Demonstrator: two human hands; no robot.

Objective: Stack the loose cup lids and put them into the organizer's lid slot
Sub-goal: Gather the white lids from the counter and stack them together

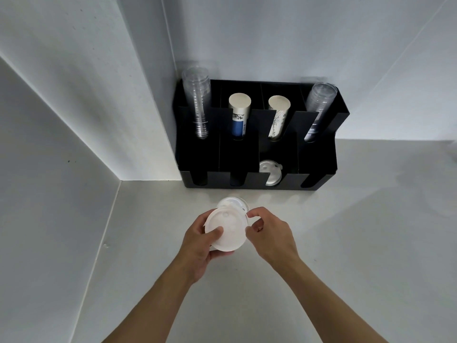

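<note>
A stack of white cup lids (228,225) is held above the white counter, tilted toward me. My left hand (201,246) grips the stack from below, thumb on the top lid. My right hand (269,233) pinches the stack's right edge with thumb and fingertips. Behind stands the black organizer (197,179) against the wall. Its third front slot holds several white lids (270,173); the other front slots look dark and I cannot see into them.
The organizer's back row holds two stacks of clear plastic cups (197,102) (319,107) and two stacks of paper cups (238,115) (277,117). White walls (74,120) close in on the left and behind. The white counter (371,219) stretches right.
</note>
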